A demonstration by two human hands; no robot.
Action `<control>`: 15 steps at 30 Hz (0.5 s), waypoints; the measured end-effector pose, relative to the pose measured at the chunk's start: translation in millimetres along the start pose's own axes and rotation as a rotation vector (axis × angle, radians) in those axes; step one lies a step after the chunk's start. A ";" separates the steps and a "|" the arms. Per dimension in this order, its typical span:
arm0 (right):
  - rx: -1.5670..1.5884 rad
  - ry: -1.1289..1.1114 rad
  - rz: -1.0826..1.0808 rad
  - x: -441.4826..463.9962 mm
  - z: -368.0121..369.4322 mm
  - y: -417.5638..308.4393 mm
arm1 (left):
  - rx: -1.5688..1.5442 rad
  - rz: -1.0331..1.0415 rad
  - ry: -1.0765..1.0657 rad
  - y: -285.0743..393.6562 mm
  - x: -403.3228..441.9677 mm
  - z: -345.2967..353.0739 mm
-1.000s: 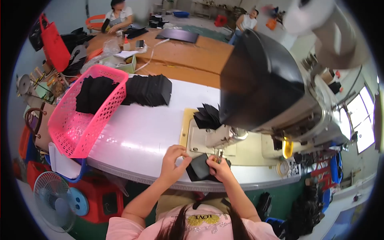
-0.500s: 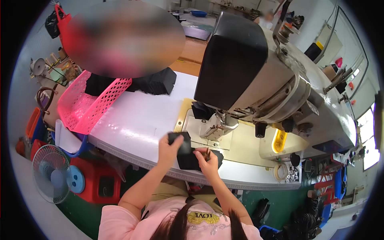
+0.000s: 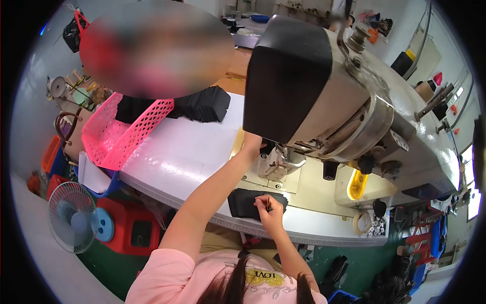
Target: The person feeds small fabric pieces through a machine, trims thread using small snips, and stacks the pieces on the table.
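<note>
My left hand [image 3: 252, 141] reaches forward beside the sewing machine [image 3: 286, 81]. The black machine head hides its fingers, along with whatever they touch. Close to the front edge of the table, my right hand [image 3: 271, 209] rests on a stack of flat black pieces [image 3: 243, 202]. Its fingers are curled round a small, dark, thin object that I cannot make out. Just beyond the stack is the machine's metal presser area [image 3: 276, 164], with a little black material partly visible beside my left hand.
A pink perforated basket [image 3: 104, 144] with black pieces stands at the left of the white table [image 3: 167, 152]. More black pieces [image 3: 205, 105] lie behind it. A tape roll [image 3: 361, 223] sits at the right edge. A fan [image 3: 73, 218] and red stool [image 3: 119, 245] are lower left.
My left hand, which held a black piece near the stack, has moved forward behind the machine head. My right hand stays at the stack. The view has shifted slightly.
</note>
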State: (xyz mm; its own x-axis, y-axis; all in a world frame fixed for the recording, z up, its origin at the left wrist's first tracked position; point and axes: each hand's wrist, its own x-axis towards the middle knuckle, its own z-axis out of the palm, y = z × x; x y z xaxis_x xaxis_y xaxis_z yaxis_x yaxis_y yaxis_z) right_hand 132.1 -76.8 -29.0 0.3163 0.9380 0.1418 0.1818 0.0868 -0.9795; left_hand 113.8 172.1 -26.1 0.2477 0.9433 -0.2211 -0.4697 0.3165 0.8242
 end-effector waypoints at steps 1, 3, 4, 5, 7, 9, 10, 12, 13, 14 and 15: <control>0.009 0.004 0.003 0.4 -0.4 -1.2 | -0.011 -0.014 -0.026 -4.6 4.2 2.8; -0.104 0.032 -0.126 1.3 -7.9 -6.3 | -0.025 -0.028 -0.034 -12.5 12.1 6.6; -0.161 0.045 -0.187 1.3 -13.1 -10.4 | -0.028 -0.030 -0.033 -16.5 15.3 7.7; -0.177 0.082 -0.205 1.5 -18.8 -17.2 | -0.026 -0.029 -0.029 -19.9 19.1 8.1; -0.290 0.113 -0.171 0.8 -32.3 -11.3 | -0.021 -0.021 -0.019 -25.4 23.6 5.7; -0.404 0.115 -0.230 0.0 -43.5 -4.3 | 0.027 0.049 -0.021 -25.6 27.7 -2.3; -0.439 0.113 -0.218 -3.8 -42.8 -6.1 | 0.101 0.156 -0.038 -17.9 21.1 -8.4; -0.512 0.109 -0.194 -10.6 -41.5 -13.5 | 0.484 0.683 -0.110 0.6 -12.9 -38.9; -0.639 0.050 -0.182 -15.6 -42.8 -6.4 | 0.559 0.593 0.087 -0.3 -48.3 -51.4; -0.726 0.034 -0.166 -19.2 -41.3 -1.1 | 0.584 0.779 0.134 15.2 -95.2 -32.8; -0.728 0.033 -0.172 -19.8 -39.8 -3.9 | 0.606 0.670 -0.021 -2.9 -97.7 -65.1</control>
State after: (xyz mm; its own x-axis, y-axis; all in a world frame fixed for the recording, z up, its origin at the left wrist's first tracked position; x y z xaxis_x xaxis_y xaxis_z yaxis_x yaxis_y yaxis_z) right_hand 162.2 -109.1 -22.3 0.2535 0.9198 0.2994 0.7977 -0.0238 -0.6026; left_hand 35.8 85.5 -40.8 0.1009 0.9071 0.4087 0.0048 -0.4113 0.9115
